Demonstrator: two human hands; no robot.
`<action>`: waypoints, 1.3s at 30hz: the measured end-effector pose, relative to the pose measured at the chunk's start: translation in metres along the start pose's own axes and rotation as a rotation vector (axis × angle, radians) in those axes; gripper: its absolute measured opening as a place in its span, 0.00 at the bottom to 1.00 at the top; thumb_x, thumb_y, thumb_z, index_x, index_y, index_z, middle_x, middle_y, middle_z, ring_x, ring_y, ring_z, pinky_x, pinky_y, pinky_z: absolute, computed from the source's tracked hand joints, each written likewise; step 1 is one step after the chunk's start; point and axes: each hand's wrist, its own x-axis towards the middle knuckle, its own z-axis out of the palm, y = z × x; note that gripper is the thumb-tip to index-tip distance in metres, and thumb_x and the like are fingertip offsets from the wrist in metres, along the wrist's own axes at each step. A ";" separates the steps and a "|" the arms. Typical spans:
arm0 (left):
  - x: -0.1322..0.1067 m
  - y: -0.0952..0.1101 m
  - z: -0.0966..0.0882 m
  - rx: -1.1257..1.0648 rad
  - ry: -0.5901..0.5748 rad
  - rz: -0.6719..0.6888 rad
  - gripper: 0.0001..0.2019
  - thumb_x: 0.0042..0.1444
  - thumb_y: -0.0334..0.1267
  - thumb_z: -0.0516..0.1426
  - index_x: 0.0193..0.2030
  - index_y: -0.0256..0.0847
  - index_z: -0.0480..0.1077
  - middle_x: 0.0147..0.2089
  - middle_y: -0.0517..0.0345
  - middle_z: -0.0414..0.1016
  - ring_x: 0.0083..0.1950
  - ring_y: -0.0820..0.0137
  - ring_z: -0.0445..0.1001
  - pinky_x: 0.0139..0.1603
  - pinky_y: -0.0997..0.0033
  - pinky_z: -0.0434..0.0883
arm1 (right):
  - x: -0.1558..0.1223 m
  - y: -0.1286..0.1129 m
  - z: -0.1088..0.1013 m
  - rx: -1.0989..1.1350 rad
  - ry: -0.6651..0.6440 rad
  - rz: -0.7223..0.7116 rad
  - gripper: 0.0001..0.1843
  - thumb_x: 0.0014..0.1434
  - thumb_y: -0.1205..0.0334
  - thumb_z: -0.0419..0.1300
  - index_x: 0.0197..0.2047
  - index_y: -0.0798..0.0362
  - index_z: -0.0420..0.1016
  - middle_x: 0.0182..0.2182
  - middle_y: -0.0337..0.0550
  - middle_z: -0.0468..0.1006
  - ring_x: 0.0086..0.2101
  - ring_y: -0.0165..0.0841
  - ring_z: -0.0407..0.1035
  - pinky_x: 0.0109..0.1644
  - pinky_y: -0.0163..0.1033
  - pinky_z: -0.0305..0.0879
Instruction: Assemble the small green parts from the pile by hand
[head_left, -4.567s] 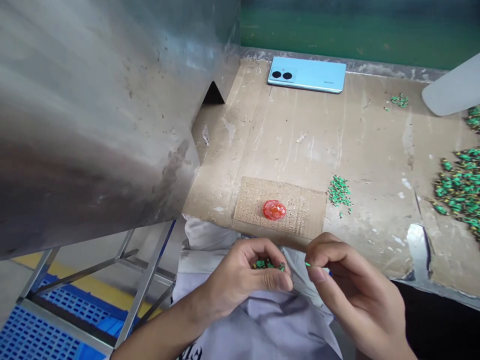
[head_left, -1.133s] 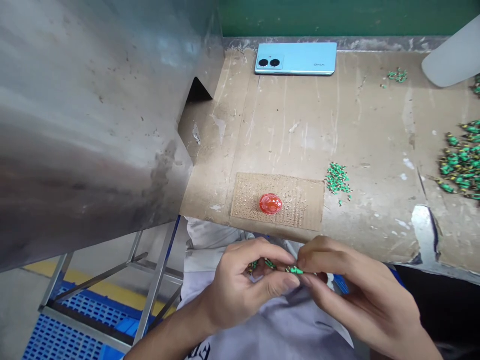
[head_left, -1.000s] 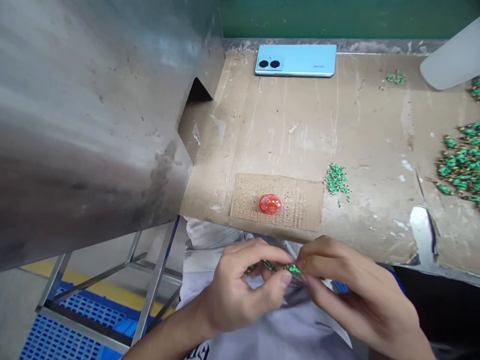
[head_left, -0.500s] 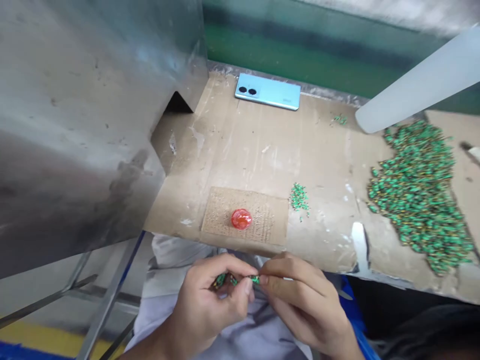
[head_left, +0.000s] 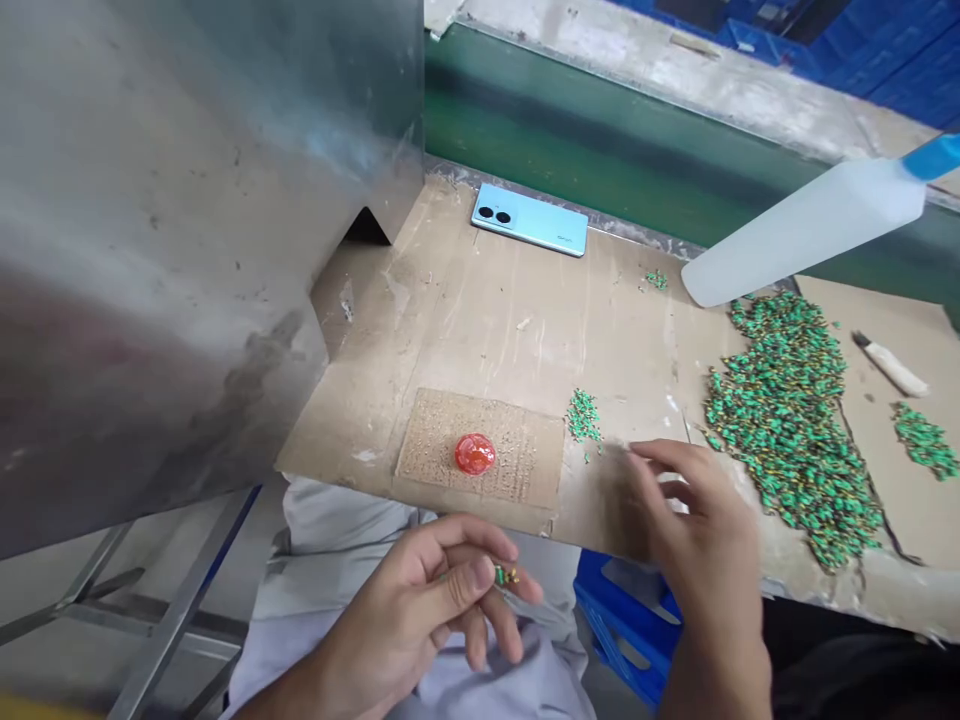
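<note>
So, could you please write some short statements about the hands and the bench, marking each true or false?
1. The left hand holds small green pieces. True.
2. The red oval object lies on a cardboard piece. True.
3. The right hand holds the blue phone. False: the phone lies on the bench, apart from both hands.
4. The large green heap is nearer the left hand. False: it is nearer the right hand.
5. The white bottle has a blue top. True.

Cardbd-topped bench [head_left: 457, 325], blue phone [head_left: 529, 220], sm cardbd pad [head_left: 431, 430], grn pcs [head_left: 787, 425] in piles, wht btl [head_left: 795, 235]
</note>
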 end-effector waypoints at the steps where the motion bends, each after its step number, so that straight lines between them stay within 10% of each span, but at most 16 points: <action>1: 0.001 -0.001 0.000 0.019 0.005 0.004 0.17 0.59 0.49 0.72 0.42 0.37 0.80 0.37 0.50 0.87 0.27 0.75 0.81 0.21 0.85 0.66 | -0.001 -0.003 0.005 -0.003 -0.055 -0.021 0.11 0.68 0.52 0.64 0.41 0.49 0.82 0.38 0.44 0.81 0.34 0.35 0.74 0.35 0.40 0.74; 15: -0.002 0.003 0.001 0.326 0.054 0.069 0.15 0.65 0.49 0.65 0.41 0.37 0.79 0.34 0.55 0.80 0.28 0.77 0.64 0.29 0.76 0.58 | -0.007 -0.009 0.010 0.020 -0.088 -0.082 0.07 0.71 0.58 0.59 0.42 0.50 0.76 0.36 0.43 0.79 0.31 0.33 0.74 0.35 0.38 0.72; 23: -0.003 0.001 0.003 0.840 0.093 0.233 0.14 0.74 0.44 0.56 0.49 0.40 0.82 0.34 0.57 0.80 0.34 0.69 0.73 0.35 0.71 0.66 | -0.042 -0.062 0.002 0.364 -0.556 -0.515 0.08 0.73 0.72 0.57 0.50 0.51 0.74 0.37 0.43 0.81 0.36 0.32 0.77 0.40 0.35 0.77; 39: -0.009 0.014 0.008 1.038 0.129 0.321 0.08 0.65 0.32 0.58 0.38 0.38 0.80 0.31 0.59 0.80 0.34 0.70 0.76 0.37 0.74 0.69 | -0.038 -0.060 0.010 0.433 -0.489 -0.568 0.09 0.69 0.74 0.60 0.48 0.53 0.75 0.37 0.44 0.82 0.36 0.33 0.79 0.39 0.36 0.79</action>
